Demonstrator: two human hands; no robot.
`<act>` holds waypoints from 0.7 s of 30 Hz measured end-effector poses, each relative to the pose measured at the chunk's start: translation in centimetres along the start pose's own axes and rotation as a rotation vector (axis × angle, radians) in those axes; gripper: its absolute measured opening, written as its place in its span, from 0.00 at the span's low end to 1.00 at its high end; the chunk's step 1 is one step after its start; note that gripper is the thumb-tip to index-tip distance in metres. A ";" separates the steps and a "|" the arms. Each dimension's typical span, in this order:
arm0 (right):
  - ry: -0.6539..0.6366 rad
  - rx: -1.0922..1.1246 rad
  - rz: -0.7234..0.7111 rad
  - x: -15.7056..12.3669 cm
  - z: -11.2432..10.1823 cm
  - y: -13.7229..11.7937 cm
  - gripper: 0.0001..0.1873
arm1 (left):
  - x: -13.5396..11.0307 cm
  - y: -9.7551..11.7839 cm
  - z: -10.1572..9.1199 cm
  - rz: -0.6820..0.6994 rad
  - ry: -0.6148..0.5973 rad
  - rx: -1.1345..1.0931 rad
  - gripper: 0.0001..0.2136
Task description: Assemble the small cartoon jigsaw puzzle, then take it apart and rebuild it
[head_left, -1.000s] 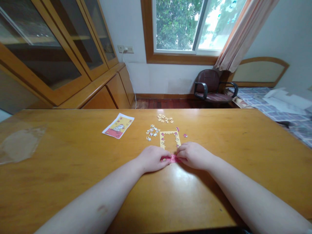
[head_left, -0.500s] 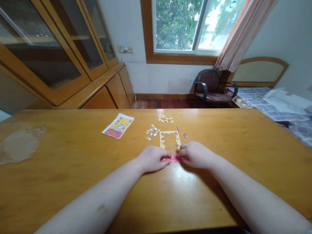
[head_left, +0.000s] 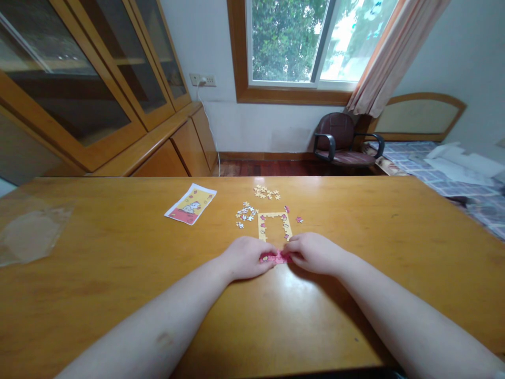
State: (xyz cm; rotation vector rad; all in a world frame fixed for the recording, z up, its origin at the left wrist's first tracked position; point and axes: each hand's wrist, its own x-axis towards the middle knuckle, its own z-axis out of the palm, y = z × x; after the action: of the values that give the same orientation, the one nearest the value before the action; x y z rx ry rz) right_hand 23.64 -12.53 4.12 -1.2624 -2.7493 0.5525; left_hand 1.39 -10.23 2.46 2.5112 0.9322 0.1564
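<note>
A small jigsaw puzzle frame (head_left: 275,225), yellow with pink marks, lies on the wooden table (head_left: 118,252). Only its border is joined; the middle is bare. My left hand (head_left: 246,257) and my right hand (head_left: 313,252) rest on the table at the frame's near edge, fingers curled and pinched on the pink bottom strip of pieces (head_left: 278,257) between them. Loose puzzle pieces (head_left: 246,213) lie just left of the frame, and a second small heap (head_left: 267,192) sits beyond it.
A printed reference card (head_left: 191,203) lies to the left of the pieces. A clear plastic bag (head_left: 29,234) lies at the table's far left. Wooden cabinets stand left; a dark red armchair (head_left: 342,139) and a bed (head_left: 442,173) are behind the table.
My right hand has shifted slightly along the pink strip, its fingertips closing in toward the left hand. The left hand and the loose pieces stay put.
</note>
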 end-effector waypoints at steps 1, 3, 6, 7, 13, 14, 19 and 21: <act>0.005 0.007 0.002 0.0 0.0 0.1 0.13 | 0.0 0.0 0.0 0.002 -0.001 0.002 0.13; 0.046 0.019 0.035 0.1 -0.1 0.4 0.13 | 0.0 -0.1 0.0 0.007 -0.002 0.006 0.13; 0.192 0.016 0.200 0.3 0.0 1.7 0.13 | 0.0 -0.1 0.1 0.006 -0.002 -0.006 0.14; 0.245 -0.001 0.271 0.4 0.1 2.4 0.13 | 0.0 -0.1 0.1 0.000 -0.001 -0.014 0.14; 0.409 -0.089 0.590 1.0 1.2 6.5 0.18 | 0.1 -0.1 0.2 -0.018 0.009 -0.059 0.13; 0.407 -0.101 0.583 1.1 1.5 6.8 0.20 | 0.1 -0.2 0.2 -0.017 0.012 -0.067 0.13; 0.330 -0.234 0.416 1.9 2.4 6.6 0.27 | 0.1 -0.3 0.2 -0.002 0.024 -0.060 0.12; 0.303 -0.241 0.398 2.0 2.4 6.3 0.26 | 0.1 -0.3 0.2 0.001 0.029 -0.047 0.12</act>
State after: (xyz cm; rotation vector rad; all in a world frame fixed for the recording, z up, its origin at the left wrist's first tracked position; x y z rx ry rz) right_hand 26.33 -7.94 -0.50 -1.7952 -2.3764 0.0350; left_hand 1.35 -10.02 2.13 2.4725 0.9284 0.2137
